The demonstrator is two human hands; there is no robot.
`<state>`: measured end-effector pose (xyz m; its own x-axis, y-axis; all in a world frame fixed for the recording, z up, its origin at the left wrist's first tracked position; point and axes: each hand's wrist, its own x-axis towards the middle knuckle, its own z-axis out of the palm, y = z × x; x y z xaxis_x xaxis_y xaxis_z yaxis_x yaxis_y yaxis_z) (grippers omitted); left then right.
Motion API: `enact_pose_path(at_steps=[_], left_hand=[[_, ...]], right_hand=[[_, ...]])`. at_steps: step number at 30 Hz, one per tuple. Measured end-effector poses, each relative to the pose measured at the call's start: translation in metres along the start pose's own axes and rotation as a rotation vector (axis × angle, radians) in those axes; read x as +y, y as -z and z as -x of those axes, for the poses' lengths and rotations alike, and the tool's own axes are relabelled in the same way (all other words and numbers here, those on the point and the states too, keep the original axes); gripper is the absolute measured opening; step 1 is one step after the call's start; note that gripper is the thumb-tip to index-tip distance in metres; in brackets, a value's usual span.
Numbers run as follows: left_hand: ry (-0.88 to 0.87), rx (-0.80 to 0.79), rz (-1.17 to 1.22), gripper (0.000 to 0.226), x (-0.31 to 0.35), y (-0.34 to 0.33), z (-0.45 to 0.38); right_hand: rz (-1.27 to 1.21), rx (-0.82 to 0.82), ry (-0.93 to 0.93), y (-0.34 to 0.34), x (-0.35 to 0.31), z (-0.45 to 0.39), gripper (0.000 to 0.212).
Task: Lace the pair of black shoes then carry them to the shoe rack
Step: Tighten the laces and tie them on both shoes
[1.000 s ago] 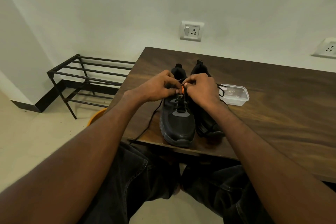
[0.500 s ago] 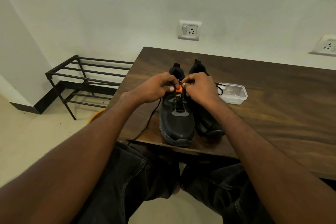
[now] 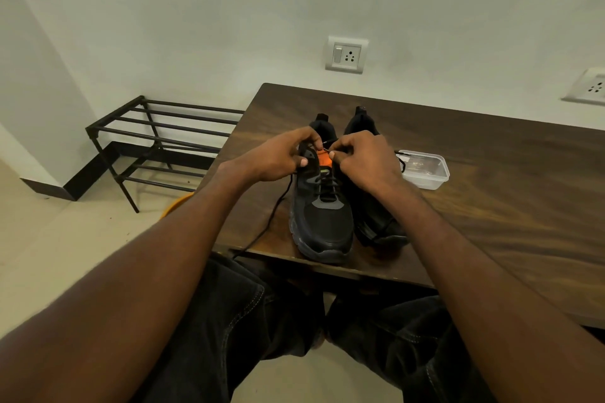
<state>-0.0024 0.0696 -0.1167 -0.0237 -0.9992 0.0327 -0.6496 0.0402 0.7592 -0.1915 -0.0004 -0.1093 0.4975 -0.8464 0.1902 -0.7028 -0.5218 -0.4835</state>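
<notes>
Two black shoes stand side by side near the front edge of the dark wooden table (image 3: 491, 206), toes toward me. The left shoe (image 3: 322, 219) is laced partway up and shows an orange tongue. My left hand (image 3: 281, 157) grips that shoe's upper left side near the top eyelets. My right hand (image 3: 363, 157) pinches the black lace tip just above the orange tongue. A loose end of the lace (image 3: 271, 219) trails off the table's front edge to the left. The right shoe (image 3: 373, 206) is partly hidden behind my right hand and forearm.
A black metal shoe rack (image 3: 157, 141) stands on the floor to the left of the table, against the wall. A clear plastic box (image 3: 424, 168) sits on the table right of the shoes. An orange object (image 3: 178, 203) peeks out by the table's left edge. My knees are under the table.
Both hands have stayed at the top eyelets of the left shoe. They have parted slightly, so more of the orange tongue shows between them.
</notes>
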Motion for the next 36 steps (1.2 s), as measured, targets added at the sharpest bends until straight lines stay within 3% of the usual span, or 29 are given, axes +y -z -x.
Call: enact_pose_path(at_steps=[7,15,19,25,30,36], left_hand=[[-0.013,0.147,-0.065,0.024,-0.012,-0.007,-0.007],[0.017,0.163,0.015,0.023,-0.013,-0.006,-0.007],[0.014,0.164,-0.001,0.021,-0.011,-0.005,-0.007],[0.023,0.167,0.027,0.019,-0.009,-0.006,-0.005],[0.022,0.195,0.045,0.022,-0.009,-0.008,-0.004],[0.084,0.268,-0.037,0.017,-0.009,-0.007,0.001]], right_hand=[[0.045,-0.054,0.056,-0.001,-0.003,0.004,0.014],[-0.189,-0.099,-0.040,-0.016,-0.002,-0.003,0.014],[-0.115,-0.130,-0.025,-0.014,-0.002,-0.007,0.013],[-0.152,-0.094,-0.060,-0.022,-0.007,-0.004,0.014],[-0.152,0.038,-0.086,-0.027,-0.008,0.002,0.017],[-0.165,-0.039,-0.073,-0.023,-0.009,0.001,0.011]])
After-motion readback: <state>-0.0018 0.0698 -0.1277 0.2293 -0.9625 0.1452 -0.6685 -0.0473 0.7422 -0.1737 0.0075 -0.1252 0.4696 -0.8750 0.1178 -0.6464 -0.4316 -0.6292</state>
